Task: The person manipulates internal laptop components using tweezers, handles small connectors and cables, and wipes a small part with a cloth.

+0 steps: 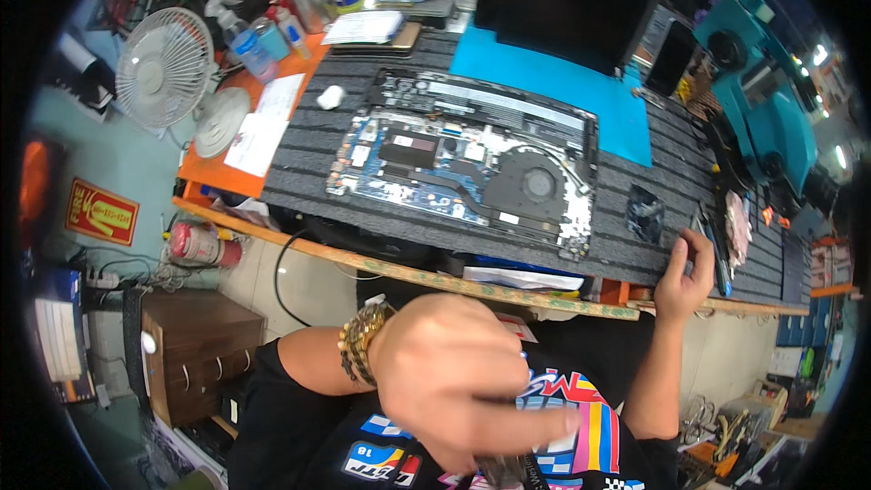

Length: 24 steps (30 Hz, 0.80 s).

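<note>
My left hand [454, 372], with a beaded bracelet [360, 345] at its wrist, is raised close in front of my chest and slightly blurred. Its fingers are curled and one digit stretches to the right. A black strap [522, 470] shows just under it; whether the fingers grip it is hidden. At the right of the table's front edge rests my right hand [685, 281], fingers loosely bent and apart, with nothing visible in them. An opened laptop [435, 186] lies on the striped grey mat, its blue circuit board, black fan [531, 183] and battery [490, 109] exposed.
Tweezers or a similar slim tool [717, 254] and a crumpled pink cloth [737, 227] lie right of my right hand. A dark plastic piece [645, 214] sits nearby. Behind stand a black screen [572, 9] and a teal microscope [758, 100]. A white fan [163, 68] stands left.
</note>
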Motion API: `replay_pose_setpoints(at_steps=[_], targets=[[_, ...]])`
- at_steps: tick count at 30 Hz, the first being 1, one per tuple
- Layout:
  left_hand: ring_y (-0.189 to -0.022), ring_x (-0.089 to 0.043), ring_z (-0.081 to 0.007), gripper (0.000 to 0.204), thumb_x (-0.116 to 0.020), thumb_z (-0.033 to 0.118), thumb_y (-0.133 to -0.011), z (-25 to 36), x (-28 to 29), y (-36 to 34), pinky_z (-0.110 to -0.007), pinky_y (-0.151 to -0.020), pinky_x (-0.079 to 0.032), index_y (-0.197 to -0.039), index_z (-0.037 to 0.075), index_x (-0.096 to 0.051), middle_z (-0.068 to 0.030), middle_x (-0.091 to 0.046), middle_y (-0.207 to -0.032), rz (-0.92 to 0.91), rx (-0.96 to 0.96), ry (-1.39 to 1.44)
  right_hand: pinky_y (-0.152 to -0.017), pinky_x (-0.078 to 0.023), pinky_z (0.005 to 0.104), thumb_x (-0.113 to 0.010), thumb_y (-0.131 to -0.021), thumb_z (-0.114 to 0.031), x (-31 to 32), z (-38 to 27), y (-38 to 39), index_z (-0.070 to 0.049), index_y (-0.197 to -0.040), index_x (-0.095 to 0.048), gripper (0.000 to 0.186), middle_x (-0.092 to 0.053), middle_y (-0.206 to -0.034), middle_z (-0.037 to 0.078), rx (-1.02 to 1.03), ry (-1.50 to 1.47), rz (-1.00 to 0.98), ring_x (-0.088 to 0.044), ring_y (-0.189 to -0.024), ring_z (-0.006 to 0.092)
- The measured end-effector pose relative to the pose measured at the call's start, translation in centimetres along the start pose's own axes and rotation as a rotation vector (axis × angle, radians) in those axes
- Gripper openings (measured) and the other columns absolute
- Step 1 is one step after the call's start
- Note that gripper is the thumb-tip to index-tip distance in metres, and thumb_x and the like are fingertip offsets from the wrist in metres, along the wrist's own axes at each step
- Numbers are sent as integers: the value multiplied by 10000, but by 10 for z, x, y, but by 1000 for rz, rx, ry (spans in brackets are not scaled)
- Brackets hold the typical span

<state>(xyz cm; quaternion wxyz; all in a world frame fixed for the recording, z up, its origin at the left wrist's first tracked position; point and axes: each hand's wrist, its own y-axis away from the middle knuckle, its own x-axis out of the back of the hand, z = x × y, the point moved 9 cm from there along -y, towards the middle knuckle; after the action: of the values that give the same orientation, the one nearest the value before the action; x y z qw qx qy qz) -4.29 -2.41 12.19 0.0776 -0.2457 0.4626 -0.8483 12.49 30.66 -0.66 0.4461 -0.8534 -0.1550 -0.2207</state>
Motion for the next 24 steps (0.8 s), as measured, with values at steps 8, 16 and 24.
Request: replay_pose_setpoints(at_steps=[8, 16, 24], targets=[[-513, -570, -110, 457, -599, 364, -1072, -57, 135, 91, -268, -496, -443, -1246, -29, -753, -19, -641, -687, 368, 567, -332, -861, -557, 344, -676, -1085, -61, 4, 12, 7, 41, -1186, -722, 151, -750, -1146, 134, -16, 51, -4, -703, -999, 239], [-509, -533, -82, 250, -554, 173, -1084, -126, 303, 180, -253, -447, -420, -1116, -11, -720, -6, -603, -706, 740, 831, -327, -958, -544, 358, -662, -1113, -107, 1, 8, 4, 37, -1189, -707, 169, -749, -1150, 133, -15, 68, -29, -695, -1049, 244], [-958, -774, -198, 380, -637, 326, -1141, -196, 377, 181, -358, -877, -601, -1189, -35, -746, -126, -821, -1017, 671, 897, -626, -837, -537, 331, -672, -1086, -64, 1, 9, 3, 41, -1185, -718, 151, -747, -1136, 130, 23, 65, -2, -686, -980, 230]])
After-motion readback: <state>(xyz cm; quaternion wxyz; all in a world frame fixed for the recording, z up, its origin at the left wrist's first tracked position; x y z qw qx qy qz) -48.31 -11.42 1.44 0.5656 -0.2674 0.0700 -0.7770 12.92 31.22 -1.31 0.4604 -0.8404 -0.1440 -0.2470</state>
